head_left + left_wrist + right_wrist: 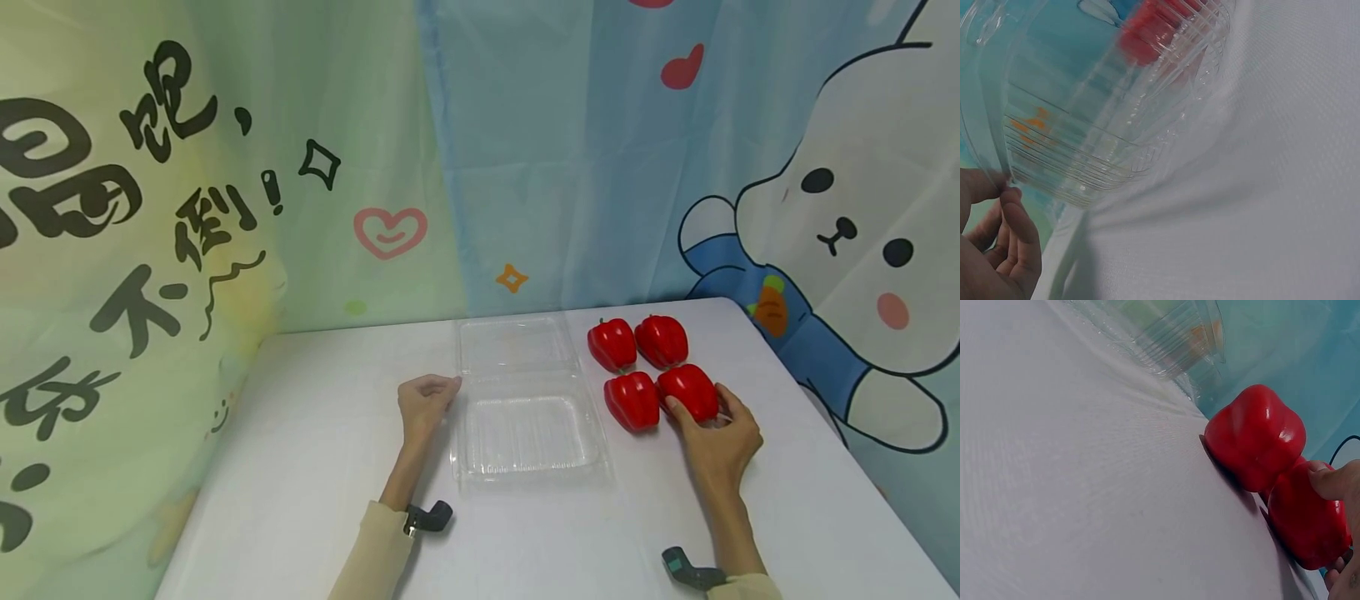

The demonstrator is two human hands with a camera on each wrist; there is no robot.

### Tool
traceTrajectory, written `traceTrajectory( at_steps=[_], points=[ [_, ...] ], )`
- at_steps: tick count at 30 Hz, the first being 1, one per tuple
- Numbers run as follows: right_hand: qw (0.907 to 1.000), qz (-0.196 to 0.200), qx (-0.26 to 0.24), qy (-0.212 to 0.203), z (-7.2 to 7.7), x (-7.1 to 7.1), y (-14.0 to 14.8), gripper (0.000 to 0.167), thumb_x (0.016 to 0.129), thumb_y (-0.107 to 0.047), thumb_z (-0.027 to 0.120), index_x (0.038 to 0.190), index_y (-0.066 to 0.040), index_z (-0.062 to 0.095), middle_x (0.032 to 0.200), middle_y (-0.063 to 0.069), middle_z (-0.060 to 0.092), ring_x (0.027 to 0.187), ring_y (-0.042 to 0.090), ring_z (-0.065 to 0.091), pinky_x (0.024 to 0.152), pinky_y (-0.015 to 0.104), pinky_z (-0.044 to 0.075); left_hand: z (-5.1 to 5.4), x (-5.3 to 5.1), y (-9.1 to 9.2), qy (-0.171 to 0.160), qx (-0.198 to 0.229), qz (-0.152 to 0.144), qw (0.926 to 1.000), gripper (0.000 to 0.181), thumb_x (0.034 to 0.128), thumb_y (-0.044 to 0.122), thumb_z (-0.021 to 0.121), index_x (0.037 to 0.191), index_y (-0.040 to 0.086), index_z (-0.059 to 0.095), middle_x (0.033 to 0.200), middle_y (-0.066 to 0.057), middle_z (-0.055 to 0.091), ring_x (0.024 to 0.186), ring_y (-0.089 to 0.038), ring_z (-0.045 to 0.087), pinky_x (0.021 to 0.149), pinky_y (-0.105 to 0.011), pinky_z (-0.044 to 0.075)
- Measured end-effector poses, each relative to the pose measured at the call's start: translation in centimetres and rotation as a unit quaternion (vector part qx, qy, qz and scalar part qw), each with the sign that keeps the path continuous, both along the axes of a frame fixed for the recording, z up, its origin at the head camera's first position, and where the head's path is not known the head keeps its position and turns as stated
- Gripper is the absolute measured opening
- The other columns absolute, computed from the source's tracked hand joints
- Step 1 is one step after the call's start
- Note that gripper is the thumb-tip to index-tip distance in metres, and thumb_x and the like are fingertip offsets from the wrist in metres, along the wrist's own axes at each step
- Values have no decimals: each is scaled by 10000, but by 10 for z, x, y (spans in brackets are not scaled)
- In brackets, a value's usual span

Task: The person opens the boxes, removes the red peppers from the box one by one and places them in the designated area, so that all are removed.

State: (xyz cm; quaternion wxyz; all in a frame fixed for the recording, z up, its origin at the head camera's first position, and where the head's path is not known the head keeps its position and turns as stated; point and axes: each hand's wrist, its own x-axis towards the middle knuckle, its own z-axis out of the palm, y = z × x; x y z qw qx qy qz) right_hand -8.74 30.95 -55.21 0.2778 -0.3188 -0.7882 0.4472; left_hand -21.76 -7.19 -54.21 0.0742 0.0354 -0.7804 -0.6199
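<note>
A clear plastic clamshell box lies with its lid folded back on the white table. With thumb and fingertips my left hand pinches the box's left edge, near the hinge; the left wrist view shows this pinch close up. On the right, my right hand grips a red bell pepper between thumb and fingers. Beside it sits another red bell pepper, apart from the hand. Two more red bell peppers, one at the back left and one at the back right, stand behind these.
The white table reaches back to a printed curtain with a cartoon bear and lettering. Its right edge runs just beyond the peppers. A dark camera is strapped to each wrist.
</note>
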Motion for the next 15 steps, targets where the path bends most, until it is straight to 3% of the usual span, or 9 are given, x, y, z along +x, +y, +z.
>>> traceTrajectory(
  at_steps=[9, 15],
  points=[
    [9992, -106, 331, -173, 8, -4, 2, 854, 963, -406, 819, 1676, -159, 420, 1647, 194, 478, 1516, 363, 419, 1207, 698, 430, 0, -2, 1, -24, 6, -4, 10000, 158, 904, 149, 854, 868, -2, 821, 716, -155, 780, 575, -86, 634, 613, -208, 499],
    [9939, 278, 950, 481, 34, -15, 0, 836, 924, -312, 855, 1648, -149, 470, 1653, 194, 489, 1527, 369, 421, 1199, 753, 398, -2, 0, 1, -61, 57, 35, 10000, 202, 924, 198, 852, 886, 2, 822, 725, -160, 781, 585, -105, 647, 606, -211, 506]
  ],
)
